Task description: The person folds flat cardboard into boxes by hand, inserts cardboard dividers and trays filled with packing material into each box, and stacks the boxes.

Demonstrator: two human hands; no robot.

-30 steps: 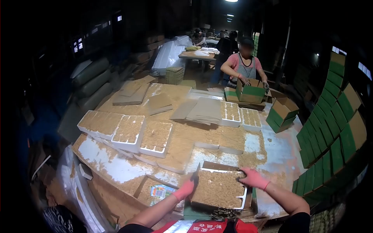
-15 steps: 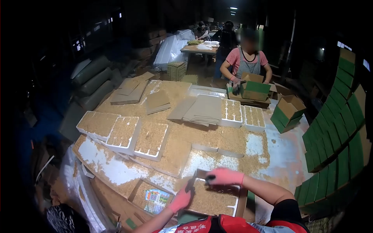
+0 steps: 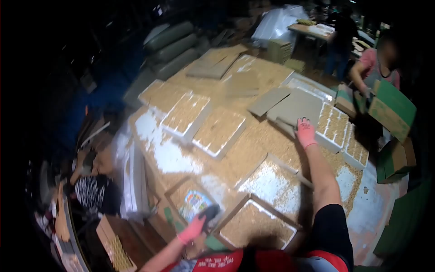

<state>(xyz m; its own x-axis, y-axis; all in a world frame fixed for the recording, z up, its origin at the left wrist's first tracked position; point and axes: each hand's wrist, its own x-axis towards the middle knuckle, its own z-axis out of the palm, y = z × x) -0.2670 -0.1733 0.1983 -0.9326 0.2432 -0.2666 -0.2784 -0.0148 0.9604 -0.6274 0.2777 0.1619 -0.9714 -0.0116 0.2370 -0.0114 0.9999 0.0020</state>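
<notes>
My right hand (image 3: 306, 131), in a pink glove with dark fingertips, reaches out to a stack of grey cardboard sheets (image 3: 301, 103). Its fingers grip the near edge of a sheet; the thumb is hidden. My left hand (image 3: 199, 224), gloved in pink and black, is smeared by motion, so its fingers are unclear. It hovers between a shallow box of colourful printed leaflets (image 3: 194, 204) and an open carton (image 3: 248, 198). Inside that carton sits a white foam tray (image 3: 290, 235) filled with tan, grain-like material.
Filled white foam trays (image 3: 181, 132) stand at the left, others (image 3: 333, 143) at the right. Tan crumbs cover much of the table (image 3: 158, 149). A co-worker (image 3: 376, 68) handles a green carton (image 3: 393, 106) at the far right. Low cardboard strips (image 3: 290, 165) lie mid-table.
My right hand has left the tray in the carton and moved forward onto the cardboard sheets. My left hand has come off the carton's edge. My view has turned left.
</notes>
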